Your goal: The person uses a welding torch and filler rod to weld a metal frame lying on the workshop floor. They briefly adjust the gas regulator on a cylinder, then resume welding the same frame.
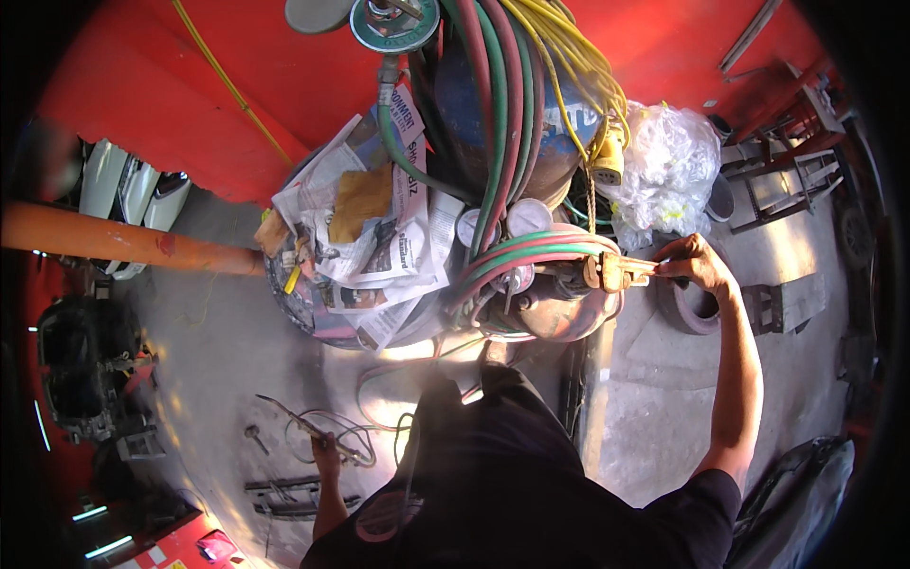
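Dark shirt (531, 474) hides floor; newspapers (379, 237), hoses (498, 123) crowd cylinder (559, 313).

head cam: your one view | looks steeply down from your head | close over gas cylinders (531, 142), floor (237, 351) below

wrench (621, 272): your right hand (695, 263) grips orange-painted metal, worn and dull
torch (327, 438): your left hand (327, 462) holds thin bare metal, slight shine
hoses (498, 142): red and green rubber, smooth, matt
newspaper (379, 256): crumpled paper, matt
bag (668, 171): clear plastic, glossy, wrinkled
floor (654, 398): rough concrete
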The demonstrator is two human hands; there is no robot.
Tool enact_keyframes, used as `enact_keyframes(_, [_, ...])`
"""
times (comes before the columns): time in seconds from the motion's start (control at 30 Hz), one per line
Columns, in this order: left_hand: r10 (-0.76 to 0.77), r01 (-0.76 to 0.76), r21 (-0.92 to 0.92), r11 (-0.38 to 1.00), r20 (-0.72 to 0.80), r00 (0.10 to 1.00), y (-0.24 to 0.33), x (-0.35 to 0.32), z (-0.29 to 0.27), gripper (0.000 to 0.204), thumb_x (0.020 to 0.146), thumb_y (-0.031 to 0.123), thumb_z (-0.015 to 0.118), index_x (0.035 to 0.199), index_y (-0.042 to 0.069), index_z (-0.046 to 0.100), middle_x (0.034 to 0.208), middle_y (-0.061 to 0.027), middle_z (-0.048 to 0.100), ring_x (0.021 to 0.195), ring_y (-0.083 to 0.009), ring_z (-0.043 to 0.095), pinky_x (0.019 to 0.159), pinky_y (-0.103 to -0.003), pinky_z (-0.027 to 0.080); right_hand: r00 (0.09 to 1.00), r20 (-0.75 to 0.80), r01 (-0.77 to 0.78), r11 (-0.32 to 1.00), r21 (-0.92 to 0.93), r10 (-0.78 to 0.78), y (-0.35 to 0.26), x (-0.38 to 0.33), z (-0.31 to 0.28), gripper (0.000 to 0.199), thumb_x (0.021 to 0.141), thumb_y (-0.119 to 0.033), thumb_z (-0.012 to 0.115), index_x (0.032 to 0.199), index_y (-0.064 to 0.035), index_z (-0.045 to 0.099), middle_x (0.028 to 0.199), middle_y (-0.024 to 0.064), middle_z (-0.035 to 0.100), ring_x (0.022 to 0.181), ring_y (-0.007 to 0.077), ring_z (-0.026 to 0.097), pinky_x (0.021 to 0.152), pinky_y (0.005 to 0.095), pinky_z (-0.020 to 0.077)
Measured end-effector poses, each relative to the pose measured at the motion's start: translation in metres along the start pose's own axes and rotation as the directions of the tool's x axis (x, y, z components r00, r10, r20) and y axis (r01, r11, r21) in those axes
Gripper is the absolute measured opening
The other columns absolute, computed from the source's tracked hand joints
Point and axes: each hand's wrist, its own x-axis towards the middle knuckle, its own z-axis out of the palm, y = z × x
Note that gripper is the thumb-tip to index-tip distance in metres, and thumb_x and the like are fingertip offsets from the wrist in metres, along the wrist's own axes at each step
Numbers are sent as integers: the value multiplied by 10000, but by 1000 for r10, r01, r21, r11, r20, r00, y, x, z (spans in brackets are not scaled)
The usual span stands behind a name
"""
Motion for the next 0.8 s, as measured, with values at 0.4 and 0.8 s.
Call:
enact_keyframes(0.4, [1, -3, -96, 995, -13, 1000, 19, -26, 22, 498, 1003, 170, 653, 1419, -9, 447, 1032, -95, 622, 880, -190, 615, 800, -354, 533, 997, -76, -28, 999, -45, 24, -4, -8, 12, 223, 827, -158, 775, 950, 27, 791, 710, 31, 707, 612, 81, 604, 551, 251, 447])
enact_keyframes(0.8, [-8, 8, -107, 994, -5, 1000, 5, -22, 18, 523, 1009, 149, 636, 1456, -12, 417, 1045, -90, 610, 858, -176, 610, 748, -347, 537, 972, -233, -32, 999, -25, 26, 3, -54, 54, 337, 890, -296, 794, 908, 40, 774, 653, 38, 637, 592, 84, 538, 555, 301, 413])
